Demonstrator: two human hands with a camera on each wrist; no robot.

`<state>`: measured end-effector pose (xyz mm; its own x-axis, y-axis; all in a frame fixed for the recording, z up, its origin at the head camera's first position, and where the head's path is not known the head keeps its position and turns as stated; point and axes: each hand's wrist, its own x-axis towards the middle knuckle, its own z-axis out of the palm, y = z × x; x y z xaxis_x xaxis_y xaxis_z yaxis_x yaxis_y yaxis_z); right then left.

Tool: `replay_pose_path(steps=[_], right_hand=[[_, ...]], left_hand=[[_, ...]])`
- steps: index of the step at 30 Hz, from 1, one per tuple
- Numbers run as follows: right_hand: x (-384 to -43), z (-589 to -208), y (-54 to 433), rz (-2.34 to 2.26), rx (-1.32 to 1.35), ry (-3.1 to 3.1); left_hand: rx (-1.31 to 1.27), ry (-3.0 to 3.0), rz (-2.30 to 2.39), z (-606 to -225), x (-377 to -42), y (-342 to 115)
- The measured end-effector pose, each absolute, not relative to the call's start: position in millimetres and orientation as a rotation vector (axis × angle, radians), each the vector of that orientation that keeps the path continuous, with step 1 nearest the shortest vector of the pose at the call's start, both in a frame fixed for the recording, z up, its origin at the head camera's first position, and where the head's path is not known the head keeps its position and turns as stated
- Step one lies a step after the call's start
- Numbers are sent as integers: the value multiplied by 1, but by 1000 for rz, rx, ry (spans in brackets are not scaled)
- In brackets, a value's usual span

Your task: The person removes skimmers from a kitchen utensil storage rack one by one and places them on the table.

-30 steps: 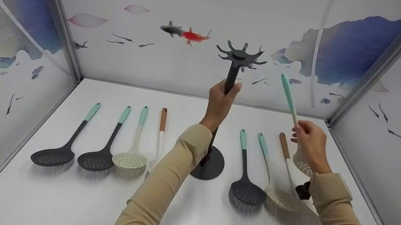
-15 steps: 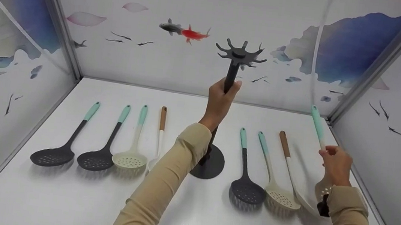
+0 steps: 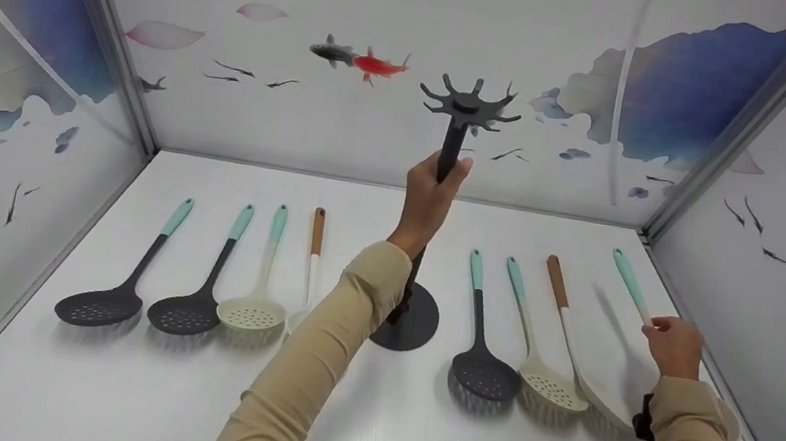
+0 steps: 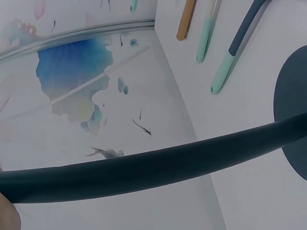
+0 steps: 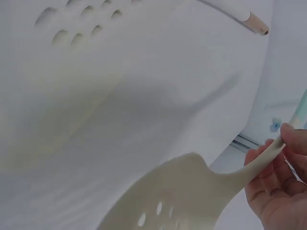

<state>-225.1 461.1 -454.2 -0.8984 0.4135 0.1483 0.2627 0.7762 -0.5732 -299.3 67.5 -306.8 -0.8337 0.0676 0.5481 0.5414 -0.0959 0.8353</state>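
My left hand [image 3: 427, 198] grips the upright pole of a black utensil stand [image 3: 452, 146], just below its ring of curved hooks. In the left wrist view, the pole [image 4: 144, 170] runs across to the round base. At the right side of the table, my right hand [image 3: 674, 346] pinches a cream skimmer with a mint handle end [image 3: 629, 277]. Its perforated head [image 5: 177, 191] hangs over the table in the right wrist view, its shadow falling beside it. In the head view, the sleeve hides most of that head. Left of it lies a brown-handled white utensil [image 3: 575, 345].
Right of the stand also lie a black skimmer [image 3: 486, 375] and a cream skimmer [image 3: 551, 388]. On the left rest two black skimmers [image 3: 186, 315], a cream one [image 3: 251, 314] and a brown-handled one [image 3: 317, 234], partly behind the left sleeve. Printed panels [image 3: 242, 114] enclose the table.
My right hand has moved right and downward with the cream skimmer, closer to the table's right edge. The left hand keeps its grip on the stand, nearly still.
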Motion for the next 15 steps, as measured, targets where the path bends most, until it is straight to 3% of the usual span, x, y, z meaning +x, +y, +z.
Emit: replay_pose_path(steps=[5,15], right_hand=[[-223,-455,464,835,-567,-2682],[-222,-457,461,779,-401,-2791]], left_hand=[[-670,-1854,-2000,-306,-299,67],[-660,-1866,-1987,-318,-314,71]])
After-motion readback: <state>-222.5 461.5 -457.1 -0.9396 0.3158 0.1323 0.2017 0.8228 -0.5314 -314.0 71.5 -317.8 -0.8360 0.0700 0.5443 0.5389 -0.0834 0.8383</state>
